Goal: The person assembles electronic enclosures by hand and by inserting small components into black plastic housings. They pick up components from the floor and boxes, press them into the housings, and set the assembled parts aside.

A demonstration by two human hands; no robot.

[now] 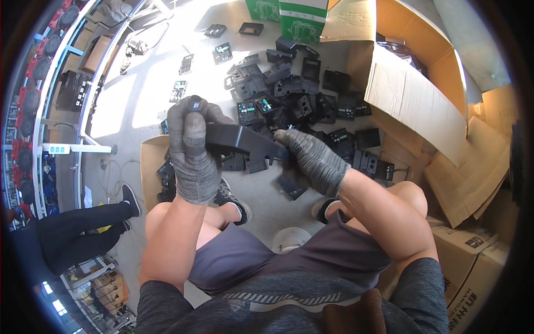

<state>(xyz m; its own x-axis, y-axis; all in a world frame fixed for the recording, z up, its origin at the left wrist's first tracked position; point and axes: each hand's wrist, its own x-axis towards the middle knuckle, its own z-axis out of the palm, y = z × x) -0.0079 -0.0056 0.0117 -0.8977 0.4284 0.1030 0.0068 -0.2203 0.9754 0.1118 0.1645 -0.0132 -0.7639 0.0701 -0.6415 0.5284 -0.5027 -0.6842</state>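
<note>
A black plastic housing (231,137) with notched edges is held up in front of me, above the floor. My left hand (194,153), in a grey knit glove, is closed round its left end. At that hand's fingertips shows a small dark piece (196,104) with a bluish face; I cannot make out whether it is separate from the housing. My right hand (318,160), gloved the same way, grips the housing's right end, its fingers partly hidden. Beyond both hands lies a heap of similar black housings (303,106), some with green circuit boards inside.
A large open carton (417,86) with dark parts inside stands at the far right, flattened cardboard (473,167) nearer. Green boxes (303,19) stand at the back. An open carton (151,167) sits by my left arm. On the left are metal racks (92,147) and another person's legs (83,228).
</note>
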